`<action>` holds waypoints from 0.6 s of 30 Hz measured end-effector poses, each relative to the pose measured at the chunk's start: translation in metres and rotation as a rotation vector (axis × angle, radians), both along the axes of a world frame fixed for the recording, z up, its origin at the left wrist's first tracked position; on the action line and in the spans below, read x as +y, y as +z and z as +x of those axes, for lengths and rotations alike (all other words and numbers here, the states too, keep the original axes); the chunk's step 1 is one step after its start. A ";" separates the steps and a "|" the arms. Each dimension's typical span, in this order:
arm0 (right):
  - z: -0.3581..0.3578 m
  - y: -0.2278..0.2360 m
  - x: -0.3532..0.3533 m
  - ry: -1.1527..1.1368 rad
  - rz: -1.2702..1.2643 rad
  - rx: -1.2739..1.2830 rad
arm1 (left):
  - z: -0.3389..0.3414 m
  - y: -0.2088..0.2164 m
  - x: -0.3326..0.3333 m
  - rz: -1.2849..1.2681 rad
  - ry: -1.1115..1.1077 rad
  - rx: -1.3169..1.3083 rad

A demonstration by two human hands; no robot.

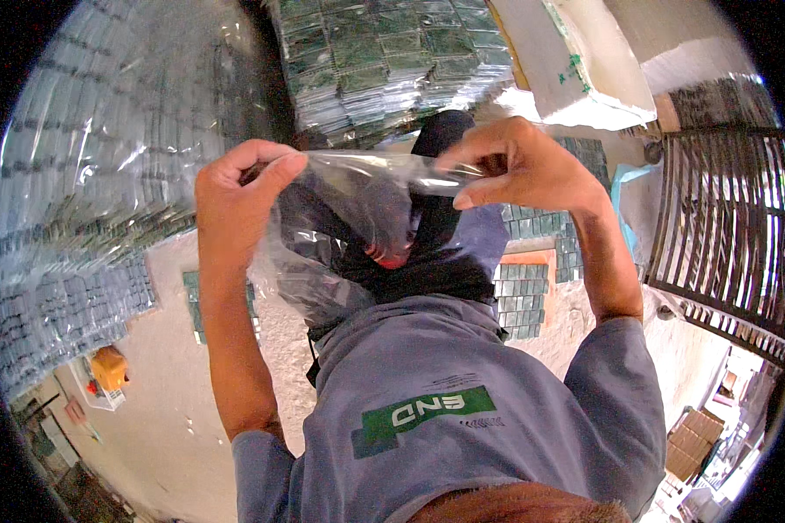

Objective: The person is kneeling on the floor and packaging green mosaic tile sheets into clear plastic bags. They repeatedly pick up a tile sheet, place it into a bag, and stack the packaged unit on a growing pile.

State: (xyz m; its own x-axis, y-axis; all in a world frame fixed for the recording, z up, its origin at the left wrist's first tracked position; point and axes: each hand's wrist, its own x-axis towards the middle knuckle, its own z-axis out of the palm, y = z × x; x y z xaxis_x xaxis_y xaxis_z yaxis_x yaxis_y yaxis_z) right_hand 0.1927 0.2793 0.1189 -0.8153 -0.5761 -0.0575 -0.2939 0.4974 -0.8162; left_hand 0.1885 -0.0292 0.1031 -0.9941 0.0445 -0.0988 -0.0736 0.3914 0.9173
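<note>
Between my hands a clear plastic bag [358, 170] is stretched, its top edge roughly level. It hangs loose and crumpled below my left hand [246, 196], whose thumb and bent fingers pinch its left end. My right hand [536, 166] has the other end. Its thumb and forefinger tips stand apart and are slightly blurred, while the film runs into the curl of the fingers. Through the film my dark trousers and something small and red show; I cannot make out what the red thing is.
Ahead, greenish glossy tile-like pieces [401, 52] are stacked high; a larger plastic-covered stack [122, 148] rises at left. Smaller tile stacks [522, 301] lie on the floor by my right side. A white block [602, 65] is at far right, near a dark slatted rack [720, 218].
</note>
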 end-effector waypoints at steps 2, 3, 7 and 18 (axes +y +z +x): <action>-0.005 -0.023 0.018 0.043 0.078 0.131 | -0.007 -0.012 -0.011 -0.077 0.017 0.074; -0.010 -0.030 0.029 0.006 0.075 0.173 | -0.011 -0.017 -0.016 -0.114 0.024 0.115; -0.025 -0.033 0.057 -0.264 0.021 0.144 | -0.032 -0.017 -0.018 -0.203 0.046 0.151; -0.113 -0.024 0.081 -0.505 -0.167 0.184 | -0.109 -0.001 0.000 -0.055 0.101 0.013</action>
State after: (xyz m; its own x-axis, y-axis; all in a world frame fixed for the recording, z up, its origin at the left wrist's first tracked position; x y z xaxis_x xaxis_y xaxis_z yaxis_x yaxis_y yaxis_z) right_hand 0.0793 0.3603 0.0950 -0.9803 -0.1003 0.1704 -0.1976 0.4820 -0.8536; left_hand 0.0798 -0.0288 0.1020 -0.9944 -0.0609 -0.0858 -0.1038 0.4320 0.8959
